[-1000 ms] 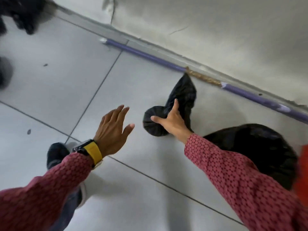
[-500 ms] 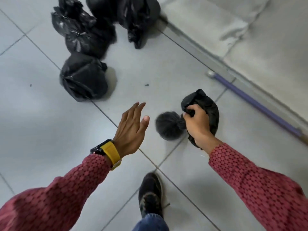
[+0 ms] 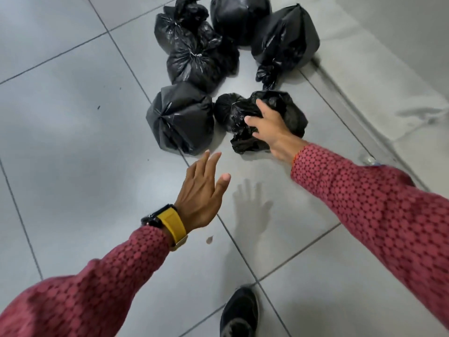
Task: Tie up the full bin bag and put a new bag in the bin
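A small tied black bin bag point(image 3: 295, 115) lies on the grey tiled floor, next to a cluster of other tied black bags. My right hand point(image 3: 269, 128) lies over its top with fingers and thumb curled on the plastic. My left hand point(image 3: 204, 193) hovers above the floor just in front of the bags, fingers apart and holding nothing; a yellow-strapped watch is on that wrist. No bin is in view.
Several full tied black bags stand close together: one point(image 3: 179, 117) directly left of the small bag, others point(image 3: 199, 62) point(image 3: 284, 40) behind it. A grey wall base point(image 3: 388, 93) runs along the right. My black shoe point(image 3: 239, 312) is at the bottom edge.
My right hand gripped the small black bag near the purple pole, carried it left and set it down beside the cluster of tied bags. My left hand stayed open alongside.
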A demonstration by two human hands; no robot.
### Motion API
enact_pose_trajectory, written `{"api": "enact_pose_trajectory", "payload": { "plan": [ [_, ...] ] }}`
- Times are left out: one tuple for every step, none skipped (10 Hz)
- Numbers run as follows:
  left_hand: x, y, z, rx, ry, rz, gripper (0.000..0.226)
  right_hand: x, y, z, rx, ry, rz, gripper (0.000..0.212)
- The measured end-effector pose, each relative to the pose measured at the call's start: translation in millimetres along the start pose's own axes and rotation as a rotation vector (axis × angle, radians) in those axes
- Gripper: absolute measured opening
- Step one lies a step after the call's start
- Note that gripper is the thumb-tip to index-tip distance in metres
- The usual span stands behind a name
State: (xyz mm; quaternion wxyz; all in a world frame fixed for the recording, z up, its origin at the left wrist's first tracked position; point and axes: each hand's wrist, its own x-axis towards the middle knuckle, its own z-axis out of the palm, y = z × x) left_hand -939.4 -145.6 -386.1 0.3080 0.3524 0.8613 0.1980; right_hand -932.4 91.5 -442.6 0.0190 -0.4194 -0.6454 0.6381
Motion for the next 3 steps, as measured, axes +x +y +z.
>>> {"api": "enact_pose_trajectory", "payload": {
  "plan": [
    [4.5, 16.6, -12.3, 0.036, -0.013, 0.049, 0.064, -14.5, -26.6, -18.9, -0.171, -0.041, -0.087, 0.070],
    [6.7, 53.3, -35.3, 0.025, 0.019, 0.102, 0.064, -47.8, -45.5, -46.8, -0.284, -0.040, -0.203, 0.063],
    [2.2, 101.7, -60.0, 0.125, 0.081, 0.165, 0.064, -98.4, -73.0, -83.6, -0.543, 0.106, -0.364, 0.062]
  ]
}}
